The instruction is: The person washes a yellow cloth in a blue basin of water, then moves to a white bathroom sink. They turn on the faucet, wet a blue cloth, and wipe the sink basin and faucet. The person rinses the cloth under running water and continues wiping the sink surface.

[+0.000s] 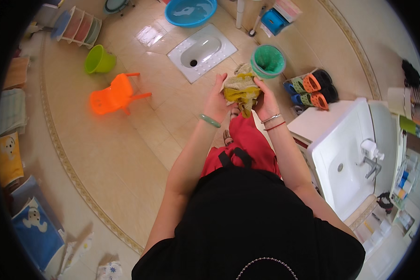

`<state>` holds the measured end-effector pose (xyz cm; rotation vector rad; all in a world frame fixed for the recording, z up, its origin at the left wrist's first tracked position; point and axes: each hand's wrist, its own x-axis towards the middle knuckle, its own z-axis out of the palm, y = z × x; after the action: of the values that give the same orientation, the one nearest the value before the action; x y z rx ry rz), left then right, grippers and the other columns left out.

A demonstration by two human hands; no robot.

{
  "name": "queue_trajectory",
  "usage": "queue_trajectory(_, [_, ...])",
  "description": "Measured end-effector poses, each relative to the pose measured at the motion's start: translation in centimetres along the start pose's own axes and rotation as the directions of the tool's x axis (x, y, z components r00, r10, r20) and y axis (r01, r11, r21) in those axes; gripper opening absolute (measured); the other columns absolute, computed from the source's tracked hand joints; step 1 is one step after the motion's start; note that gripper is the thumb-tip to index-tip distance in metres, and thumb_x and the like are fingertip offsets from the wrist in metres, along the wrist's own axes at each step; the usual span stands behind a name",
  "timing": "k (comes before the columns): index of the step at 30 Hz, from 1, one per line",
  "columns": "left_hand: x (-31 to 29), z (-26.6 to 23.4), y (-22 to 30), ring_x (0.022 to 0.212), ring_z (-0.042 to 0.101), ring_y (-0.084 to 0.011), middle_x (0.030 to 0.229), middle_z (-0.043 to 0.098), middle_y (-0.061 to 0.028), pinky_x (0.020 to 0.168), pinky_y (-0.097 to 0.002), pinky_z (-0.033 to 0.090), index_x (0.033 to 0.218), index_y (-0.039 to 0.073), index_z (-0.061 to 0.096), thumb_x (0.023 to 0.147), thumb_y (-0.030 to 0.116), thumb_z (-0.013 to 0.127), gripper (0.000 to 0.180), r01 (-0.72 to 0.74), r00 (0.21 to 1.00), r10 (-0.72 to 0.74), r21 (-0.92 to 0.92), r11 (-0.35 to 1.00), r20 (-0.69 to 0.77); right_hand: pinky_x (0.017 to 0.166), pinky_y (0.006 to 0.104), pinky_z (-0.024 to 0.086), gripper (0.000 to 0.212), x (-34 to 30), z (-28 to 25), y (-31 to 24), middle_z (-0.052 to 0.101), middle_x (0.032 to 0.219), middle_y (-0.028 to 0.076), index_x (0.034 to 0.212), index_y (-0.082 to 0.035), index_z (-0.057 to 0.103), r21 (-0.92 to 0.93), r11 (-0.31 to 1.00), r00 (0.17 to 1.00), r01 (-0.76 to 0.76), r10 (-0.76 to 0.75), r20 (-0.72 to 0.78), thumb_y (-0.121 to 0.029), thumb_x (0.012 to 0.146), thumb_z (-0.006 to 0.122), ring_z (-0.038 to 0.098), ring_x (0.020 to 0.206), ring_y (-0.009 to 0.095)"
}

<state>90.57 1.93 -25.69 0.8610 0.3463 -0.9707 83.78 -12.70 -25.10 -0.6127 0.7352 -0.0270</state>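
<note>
In front of my red trousers I hold a crumpled beige-and-yellow cloth (pixel 241 88) between both hands. Its beige part looks knitted, and a yellow end hangs down in the middle. My left hand (pixel 217 100) grips its left side, with the thumb pointing up and a green bangle at the wrist. On the other side, my right hand (pixel 266 100) is closed round the cloth, its fingers partly hidden beneath. Just beyond the right hand stands a green-lined waste bin (pixel 268 61).
A white squat toilet (pixel 202 52) is set in the tiled floor ahead, with a blue basin (pixel 190 11) behind it. An orange child's chair (pixel 113 95) and a lime bucket (pixel 99 59) stand left. Clogs (pixel 312 88) and a white sink (pixel 345 163) are at right.
</note>
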Motion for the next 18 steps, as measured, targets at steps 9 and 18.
queue_trajectory(9, [8.7,-3.8,11.6,0.120,0.050,-0.0238,0.130,0.051,-0.0063,0.096,-0.0483,0.043,0.140,0.018,0.037,0.090,0.013,0.060,0.056,-0.172,0.981,0.163,-0.081,0.982,-0.107,0.086,0.0341,0.046,0.035,12.5,9.7,-2.0,0.061,0.110,0.004,0.117,-0.010,0.058,-0.077,0.995,0.994,-0.064,0.070,0.082,-0.033,0.090,0.061,0.056,0.104,0.015])
queue_trajectory(18, [13.7,-10.0,25.9,0.112,0.055,-0.0275,0.127,0.052,-0.0113,0.089,-0.0520,0.049,0.142,0.017,0.034,0.087,-0.001,0.049,0.059,-0.291,0.941,0.241,-0.204,0.935,-0.238,0.081,0.0285,0.050,0.036,25.8,20.5,-2.7,0.063,0.104,0.003,0.119,-0.003,0.056,-0.340,0.931,0.952,-0.133,0.215,0.217,-0.018,0.088,0.067,0.062,0.093,0.013])
